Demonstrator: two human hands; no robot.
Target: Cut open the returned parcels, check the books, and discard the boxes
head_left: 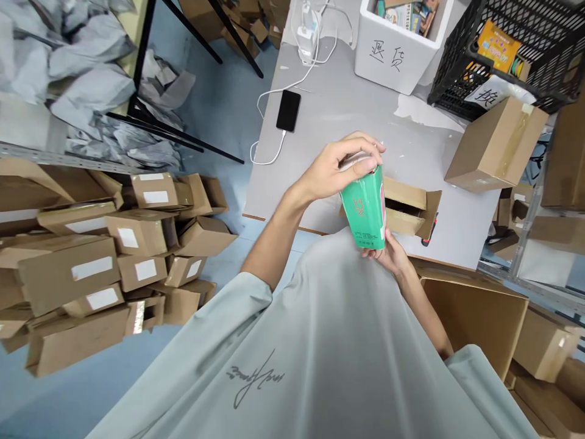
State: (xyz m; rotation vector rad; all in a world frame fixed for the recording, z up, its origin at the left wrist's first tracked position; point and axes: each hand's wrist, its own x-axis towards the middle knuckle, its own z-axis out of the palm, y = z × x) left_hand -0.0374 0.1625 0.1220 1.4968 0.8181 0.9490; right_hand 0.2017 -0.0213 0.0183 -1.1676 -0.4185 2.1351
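A green box [364,210] with red and dark print is held between my two hands, close to my shirt at the table's front edge. My left hand [345,164] grips its far top end, with the fingers bent over it and the thumb along the near side. My right hand [388,253] holds the lower right end from below, its fingers partly hidden by the box. Behind the green box, an open cardboard box [406,207] lies on the grey table [329,110]. A red and black cutter [429,230] is beside its flap.
A phone [288,111] on a white cable lies at the table's left. Along the back stand a white bin [395,58], a black crate [461,61] and a closed carton [496,143]. Several cartons [68,274] are stacked at left; a large open carton [475,311] is at right.
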